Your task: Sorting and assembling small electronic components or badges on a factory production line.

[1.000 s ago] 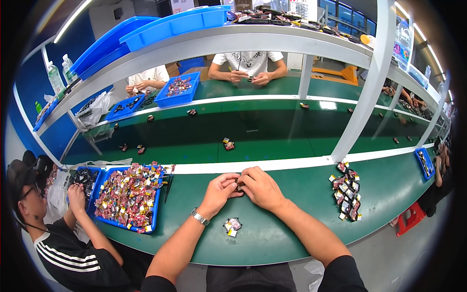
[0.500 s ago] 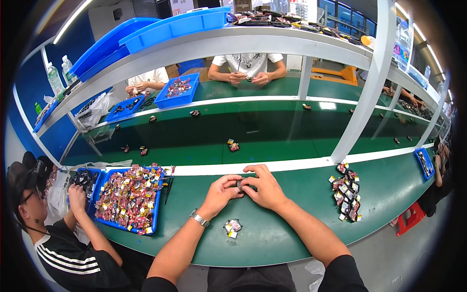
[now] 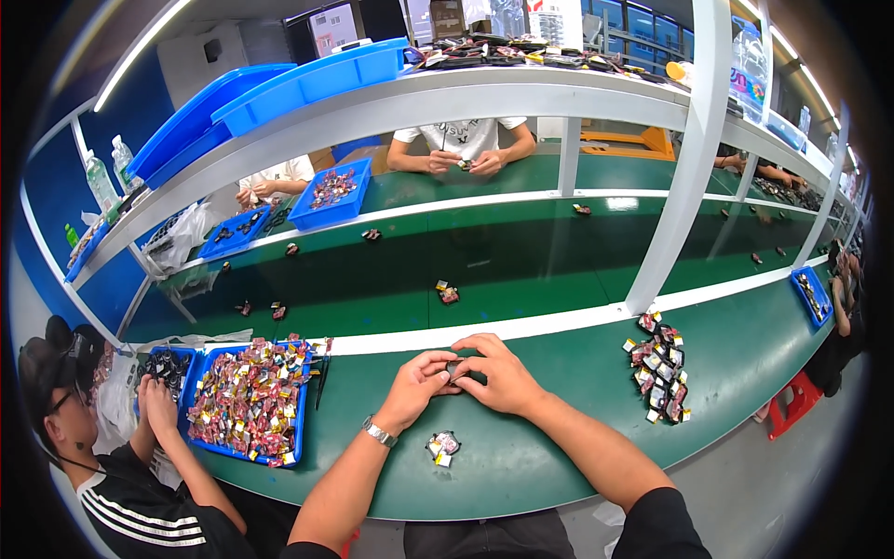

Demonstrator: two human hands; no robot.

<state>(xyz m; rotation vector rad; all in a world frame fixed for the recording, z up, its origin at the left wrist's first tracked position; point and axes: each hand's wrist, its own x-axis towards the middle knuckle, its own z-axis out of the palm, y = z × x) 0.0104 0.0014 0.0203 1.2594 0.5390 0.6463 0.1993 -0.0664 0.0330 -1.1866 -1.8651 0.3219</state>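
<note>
Over the green bench in front of me, my left hand [image 3: 415,388] is closed, thumb and fingertips on a small dark part [image 3: 453,367]. From the other side my right hand [image 3: 501,375] curls its thumb and forefinger around the same part. Fingers cover most of it, so its exact kind does not show. Nearer my body lies a small black-framed assembly [image 3: 443,447] with white and yellow labels. To the right, a pile of similar labelled black assemblies [image 3: 657,373] rests on the bench.
At left stands a blue tray [image 3: 300,419] heaped with small red-and-white labelled pieces, dark tweezers [image 3: 322,382] beside it. A co-worker [image 3: 140,475] sits at the left; others work across. A white upright post [image 3: 684,168] and overhead shelf [image 3: 466,98] frame the belt [image 3: 372,298].
The view has shifted slightly. My right thumb and forefinger have spread a little wider around the dark part. The left co-worker's hands have moved toward the tray of black parts.
</note>
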